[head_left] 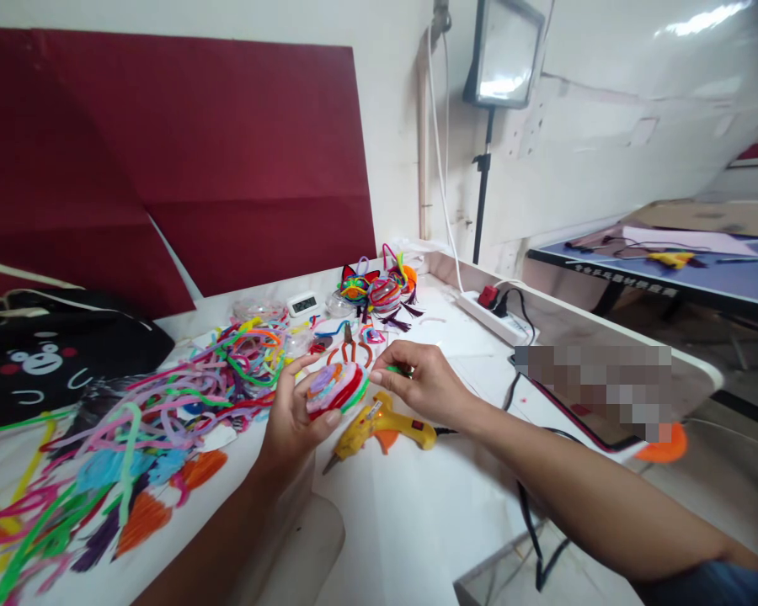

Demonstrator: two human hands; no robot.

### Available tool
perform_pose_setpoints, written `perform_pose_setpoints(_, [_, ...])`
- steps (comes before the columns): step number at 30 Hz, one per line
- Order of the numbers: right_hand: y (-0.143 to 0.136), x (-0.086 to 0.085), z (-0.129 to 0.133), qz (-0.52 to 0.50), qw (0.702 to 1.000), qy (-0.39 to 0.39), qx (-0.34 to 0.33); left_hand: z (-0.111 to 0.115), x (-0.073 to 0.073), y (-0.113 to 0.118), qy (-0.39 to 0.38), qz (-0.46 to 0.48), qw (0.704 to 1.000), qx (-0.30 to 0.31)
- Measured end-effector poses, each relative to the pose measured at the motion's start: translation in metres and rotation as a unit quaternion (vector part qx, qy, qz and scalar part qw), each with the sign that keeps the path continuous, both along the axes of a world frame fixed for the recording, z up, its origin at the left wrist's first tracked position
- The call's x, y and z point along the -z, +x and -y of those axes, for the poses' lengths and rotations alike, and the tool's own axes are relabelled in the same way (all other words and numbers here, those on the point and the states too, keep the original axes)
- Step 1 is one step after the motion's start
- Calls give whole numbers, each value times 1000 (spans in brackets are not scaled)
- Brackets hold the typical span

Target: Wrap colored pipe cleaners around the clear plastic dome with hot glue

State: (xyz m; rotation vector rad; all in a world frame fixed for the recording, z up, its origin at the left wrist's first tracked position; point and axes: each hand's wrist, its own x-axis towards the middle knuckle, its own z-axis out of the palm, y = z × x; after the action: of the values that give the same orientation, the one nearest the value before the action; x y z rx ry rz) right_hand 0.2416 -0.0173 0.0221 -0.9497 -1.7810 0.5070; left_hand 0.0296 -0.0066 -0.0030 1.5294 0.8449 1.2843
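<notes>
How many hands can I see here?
2: the left hand holds a striped piece above the white table; the right hand is beside it, pinching a green strip.

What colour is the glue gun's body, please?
The glue gun's body is yellow, seen best in the head view.

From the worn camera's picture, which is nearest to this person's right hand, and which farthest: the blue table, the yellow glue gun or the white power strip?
From the right hand:
1. Yellow glue gun: just below, toward the left hand.
2. White power strip: beyond it, to the right.
3. Blue table: far right, in the background.
</notes>
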Motion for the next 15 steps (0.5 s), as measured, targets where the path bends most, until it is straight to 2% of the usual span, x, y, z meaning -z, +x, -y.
perform_pose_setpoints(9, [2, 4, -3, -54, 992, -104, -39, 3, -2, -2, -27, 8, 999, 31])
perform_pose_setpoints(15, [3, 4, -7, -128, 963, -218, -96, 4, -6, -3, -31, 9, 998, 61])
